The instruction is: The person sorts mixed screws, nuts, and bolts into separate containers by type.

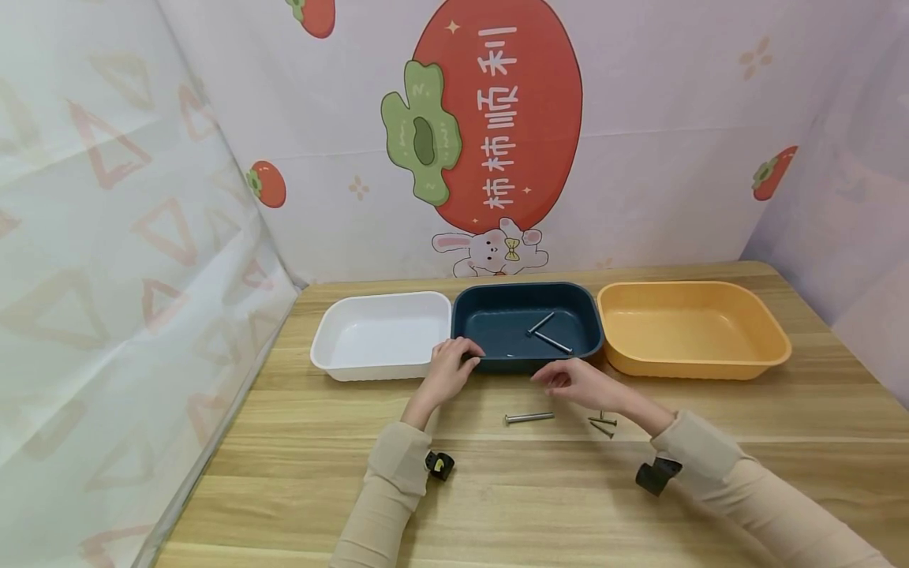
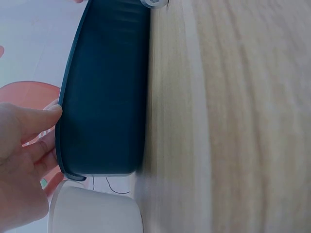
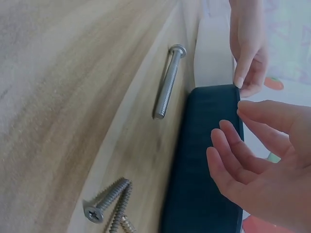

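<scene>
My left hand (image 1: 449,371) pinches the rim of a dark blue tray (image 2: 104,97) at its near left corner, thumb outside and other fingers over the edge. Beside the tray's front wall, my right hand (image 3: 265,160) has loosely bent, spread fingers and holds nothing. Inside the tray lie metal bolts (image 1: 552,341), a longer one and a shorter one. A single long bolt (image 1: 529,417) rests on the table between the hands; its round head shows in the right wrist view. Several pointed screws (image 3: 109,201) lie in a small cluster below the right wrist.
On the left, a white tray (image 1: 334,364) adjoins the dark blue one, and a yellow tray (image 1: 696,368) sits at its right. All stand toward the back of the wooden table (image 1: 525,505). A printed cloth (image 1: 639,197) hangs behind, with another cloth along the left side.
</scene>
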`<action>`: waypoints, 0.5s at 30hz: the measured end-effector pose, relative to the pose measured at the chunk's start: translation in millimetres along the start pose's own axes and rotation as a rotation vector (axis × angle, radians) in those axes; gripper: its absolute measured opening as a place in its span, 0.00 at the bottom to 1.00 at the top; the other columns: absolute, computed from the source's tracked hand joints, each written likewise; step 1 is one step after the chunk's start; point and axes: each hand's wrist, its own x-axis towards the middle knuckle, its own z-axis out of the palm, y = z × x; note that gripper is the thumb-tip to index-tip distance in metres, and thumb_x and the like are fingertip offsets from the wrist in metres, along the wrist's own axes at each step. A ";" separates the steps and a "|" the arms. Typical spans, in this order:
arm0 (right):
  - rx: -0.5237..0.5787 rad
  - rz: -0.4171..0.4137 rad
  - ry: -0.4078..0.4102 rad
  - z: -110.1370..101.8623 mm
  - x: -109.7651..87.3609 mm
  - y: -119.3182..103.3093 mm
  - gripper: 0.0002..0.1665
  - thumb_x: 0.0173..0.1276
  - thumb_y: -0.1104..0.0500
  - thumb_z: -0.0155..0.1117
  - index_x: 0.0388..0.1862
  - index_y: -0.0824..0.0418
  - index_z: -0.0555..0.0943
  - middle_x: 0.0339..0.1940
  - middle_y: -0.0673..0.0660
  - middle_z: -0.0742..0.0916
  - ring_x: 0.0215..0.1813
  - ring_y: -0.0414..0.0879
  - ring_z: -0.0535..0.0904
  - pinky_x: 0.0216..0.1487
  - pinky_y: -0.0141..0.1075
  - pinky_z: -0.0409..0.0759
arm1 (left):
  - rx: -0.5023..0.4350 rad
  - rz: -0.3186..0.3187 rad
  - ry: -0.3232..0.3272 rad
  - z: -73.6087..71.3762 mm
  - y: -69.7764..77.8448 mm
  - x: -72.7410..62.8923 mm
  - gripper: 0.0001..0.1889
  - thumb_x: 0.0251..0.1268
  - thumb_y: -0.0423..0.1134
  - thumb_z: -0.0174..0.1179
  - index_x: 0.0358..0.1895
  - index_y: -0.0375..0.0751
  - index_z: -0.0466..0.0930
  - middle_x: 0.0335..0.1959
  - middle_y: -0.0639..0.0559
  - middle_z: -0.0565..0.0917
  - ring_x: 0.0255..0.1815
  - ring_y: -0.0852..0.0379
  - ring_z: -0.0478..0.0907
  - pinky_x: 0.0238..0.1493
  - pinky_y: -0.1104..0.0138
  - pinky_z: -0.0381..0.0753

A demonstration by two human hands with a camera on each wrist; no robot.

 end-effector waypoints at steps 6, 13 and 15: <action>0.008 0.014 -0.041 5.4 0.8 1.6 0.13 0.58 0.72 0.55 0.44 0.72 0.76 0.37 0.64 0.81 0.36 0.42 0.75 0.38 0.30 0.74 | -0.006 0.002 0.001 -0.4 0.1 0.0 0.04 0.60 0.31 0.54 0.36 0.39 0.76 0.35 0.49 0.77 0.41 0.51 0.70 0.55 0.53 0.55; 0.044 0.039 -0.101 10.1 2.4 1.3 0.14 0.58 0.70 0.56 0.44 0.72 0.76 0.39 0.64 0.81 0.37 0.46 0.76 0.38 0.31 0.75 | 0.000 -0.001 -0.003 -0.6 0.4 0.0 0.04 0.60 0.32 0.54 0.36 0.39 0.76 0.35 0.50 0.77 0.41 0.51 0.70 0.55 0.53 0.55; 0.053 0.039 -0.124 11.4 3.3 2.1 0.14 0.58 0.71 0.57 0.44 0.72 0.76 0.39 0.64 0.81 0.38 0.48 0.76 0.38 0.31 0.75 | 0.003 -0.004 -0.003 -0.7 0.5 0.0 0.04 0.60 0.32 0.54 0.36 0.40 0.76 0.35 0.50 0.77 0.41 0.51 0.70 0.55 0.53 0.55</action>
